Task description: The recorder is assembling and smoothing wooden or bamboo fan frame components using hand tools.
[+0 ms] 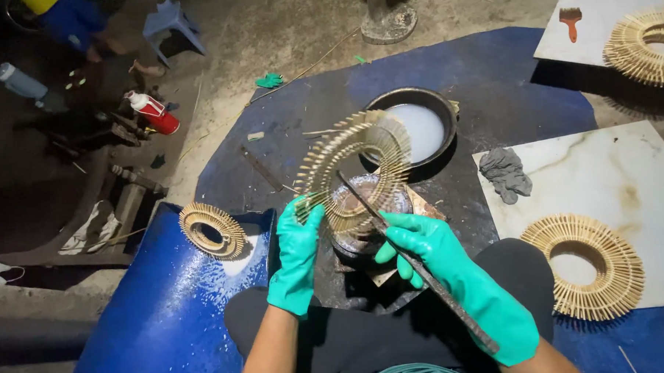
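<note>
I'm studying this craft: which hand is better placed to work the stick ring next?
Probably the right hand: it grips the dark rod, whose tip already lies across the stick ring. The left hand is busy holding the ring's edge.

Glossy rubber gloves [298, 257], pale wooden-stick ring [357, 167]

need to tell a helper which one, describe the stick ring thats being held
Start at the round black basin of pale liquid on the dark mat. Just in front, the left hand holds up a stick ring on edge. It alone is lifted and tilted; the other rings lie flat.
</note>
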